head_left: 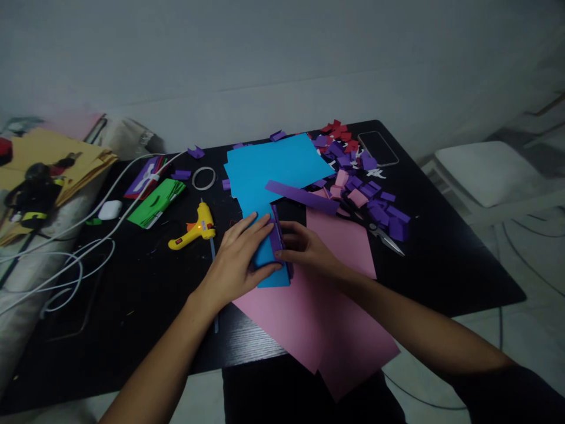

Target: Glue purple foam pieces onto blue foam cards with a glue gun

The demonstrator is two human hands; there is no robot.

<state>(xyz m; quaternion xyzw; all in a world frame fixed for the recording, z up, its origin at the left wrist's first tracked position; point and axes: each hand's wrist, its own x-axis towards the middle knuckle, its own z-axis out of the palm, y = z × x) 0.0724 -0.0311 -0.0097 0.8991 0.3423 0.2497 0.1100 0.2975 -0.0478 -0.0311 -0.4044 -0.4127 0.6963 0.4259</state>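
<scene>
My left hand [241,253] lies flat with its fingers stretched out over a narrow blue paper piece [274,278]. Along the right edge of that piece runs a folded purple paper strip [276,232]. My right hand [304,247] grips this strip from the right, its thumb on the near side and its fingers curled behind. Just beyond both hands, a longer purple strip [302,197] rests across the large blue paper sheets [273,162]. Pink paper sheets [309,312] spread under my hands and over the table's front edge.
Left of my hands lies a yellow glue gun [194,228] with a glue stick. Scissors [386,238] and many purple, pink and red paper scraps [375,200] lie to the right. A tape ring [203,178], green folded paper [156,203] and white cables [79,265] occupy the left side.
</scene>
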